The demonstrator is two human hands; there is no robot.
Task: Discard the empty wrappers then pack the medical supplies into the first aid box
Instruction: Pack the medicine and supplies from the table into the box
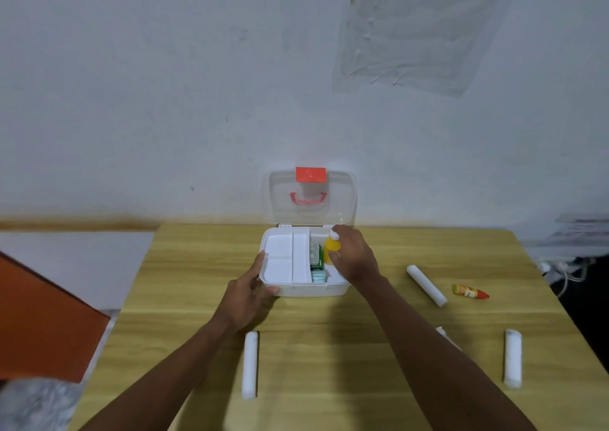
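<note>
The white first aid box (333, 289) stands open on the wooden table, its clear lid (342, 196) with a red latch and handle upright against the wall. A white divided tray (280, 259) fills its left half; a green packet (317, 259) and a pale blue item lie in the right half. My right hand (354, 256) is shut on a yellow bottle (330, 248) with a white cap, held upright inside the box's right half. My left hand (250, 287) grips the box's front left corner.
Three white bandage rolls lie on the table: one near left (249, 364), one right of the box (426, 285), one near right (513, 358). A small yellow tube with a red cap (469, 291) lies at the right. An orange object (39, 321) sits off the table's left edge.
</note>
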